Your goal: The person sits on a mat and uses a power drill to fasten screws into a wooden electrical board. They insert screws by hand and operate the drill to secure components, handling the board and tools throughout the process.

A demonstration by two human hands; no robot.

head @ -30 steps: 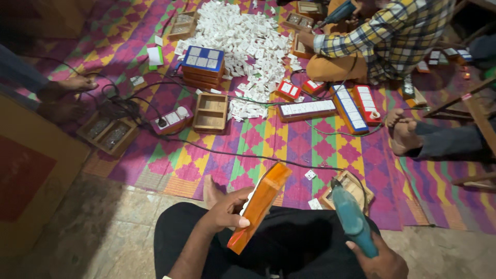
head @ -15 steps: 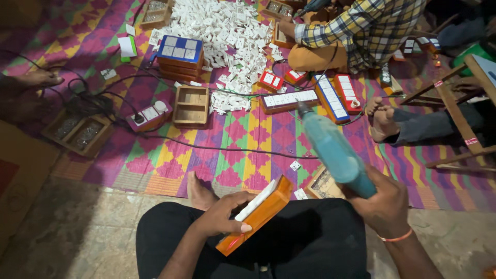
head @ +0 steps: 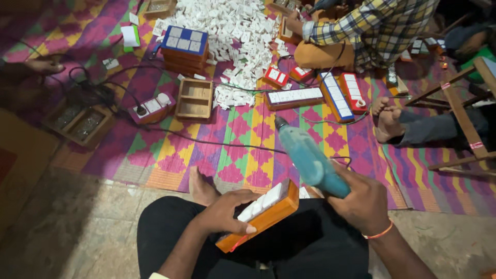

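My left hand (head: 226, 212) grips an orange wooden switch board (head: 261, 216) with white switches along its top, held over my lap. A teal electric drill (head: 307, 156) is in my right hand (head: 361, 200), its tip pointing up and away, above the board's far end. An orange band circles my right wrist. My bare foot (head: 200, 187) rests on the mat edge just beyond the board.
A colourful woven mat (head: 227, 139) carries a pile of white switch parts (head: 227, 31), a stack of boards (head: 183, 49), an empty wooden box (head: 195, 98), long red and blue boards (head: 315, 95) and black cables. Another person in a checked shirt (head: 372, 28) sits far right; someone's bare feet (head: 387, 116) lie at right.
My right hand has lowered the drill and brought it closer to the board's far end. My left hand has tilted the board flatter across my lap. The view has shifted slightly.
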